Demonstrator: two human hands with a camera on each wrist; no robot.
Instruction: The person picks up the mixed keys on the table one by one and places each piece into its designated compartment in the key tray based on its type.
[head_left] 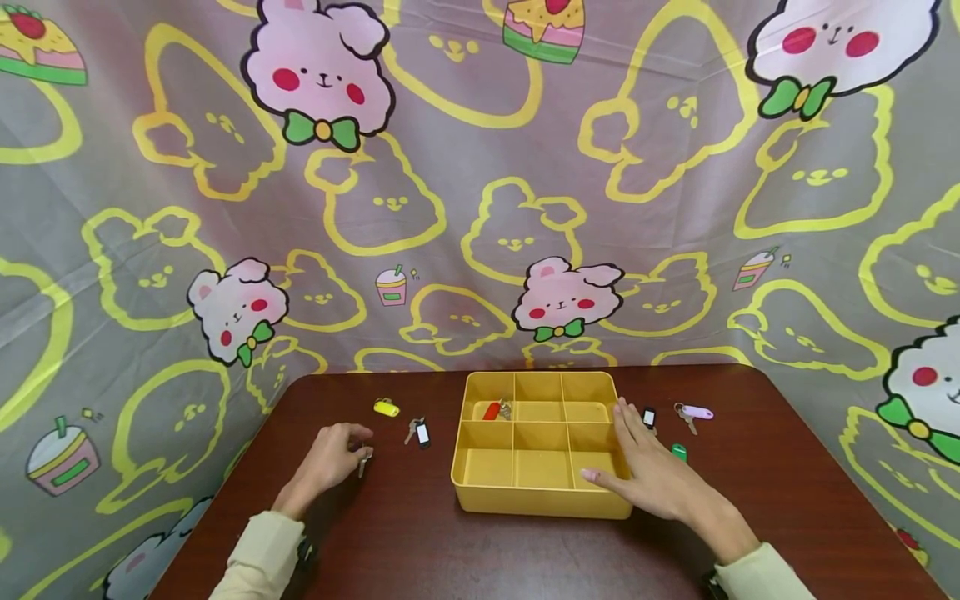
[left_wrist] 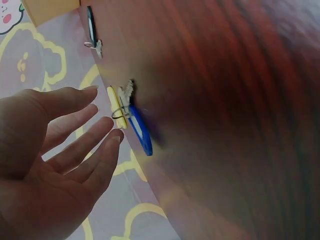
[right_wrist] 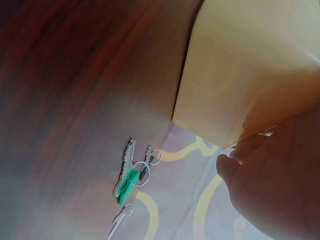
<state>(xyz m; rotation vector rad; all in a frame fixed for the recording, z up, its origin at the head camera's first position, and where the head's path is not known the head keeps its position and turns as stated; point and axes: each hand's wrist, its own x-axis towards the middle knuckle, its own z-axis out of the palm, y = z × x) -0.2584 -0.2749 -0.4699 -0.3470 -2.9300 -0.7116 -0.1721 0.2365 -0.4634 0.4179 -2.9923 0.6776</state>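
Observation:
My left hand (head_left: 330, 458) hovers by a key with a blue tag (left_wrist: 140, 131) on the table's left side; its fingers are loosely bent and apart from the key. In the head view this hand mostly hides the tag, and only the key (head_left: 365, 462) shows. My right hand (head_left: 660, 479) rests on the right rim of a yellow compartment box (head_left: 543, 502), fingers straight and thumb over the front right compartment. Inside the box's back left compartment lies a key with a red tag (head_left: 492, 411).
Left of the box lie keys with a yellow tag (head_left: 387, 407) and a black-framed tag (head_left: 423, 433). Right of it are keys with a black tag (head_left: 648, 417), a lilac tag (head_left: 698, 412) and a green tag (head_left: 678, 452). A patterned cloth (head_left: 450, 208) hangs behind the brown table (head_left: 525, 558).

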